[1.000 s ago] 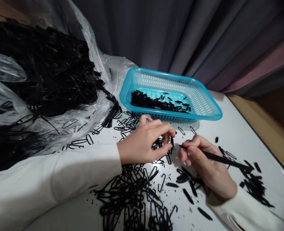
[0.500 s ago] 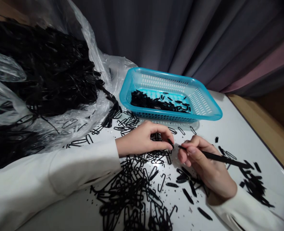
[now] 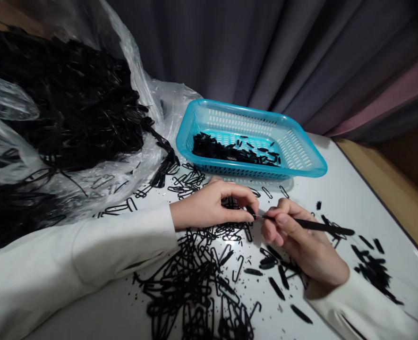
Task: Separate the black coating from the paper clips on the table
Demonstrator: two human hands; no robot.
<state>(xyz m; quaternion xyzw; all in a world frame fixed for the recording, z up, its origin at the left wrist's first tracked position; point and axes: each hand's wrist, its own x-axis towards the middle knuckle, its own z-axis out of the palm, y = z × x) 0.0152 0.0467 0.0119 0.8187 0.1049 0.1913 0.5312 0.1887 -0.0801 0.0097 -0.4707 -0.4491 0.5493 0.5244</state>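
Observation:
My left hand [image 3: 221, 203] pinches a small black piece [image 3: 251, 212] between thumb and forefinger, above a heap of black loops. My right hand [image 3: 297, 236] is closed on a slim black-handled tool [image 3: 320, 227] with a thin metal tip. That tip points left and meets the small piece, or very nearly; which one I cannot tell. Beneath and in front of the left hand lies a tangle of thin black loops and hooks [image 3: 191, 278]. Near the right hand are several dark, flat oblong pieces [image 3: 276, 288].
A blue perforated basket [image 3: 304, 172] holding black pieces stands behind the hands. At the left, a clear plastic bag [image 3: 152, 137] bulges with black strips [image 3: 70, 104]. More oblong pieces [image 3: 375, 274] form a pile by the table's right edge. A grey curtain [image 3: 223, 52] hangs behind.
The tool in my right hand has tilted, its handle end rising and shifting left, and its tip has come to the small piece. The left hand has barely moved.

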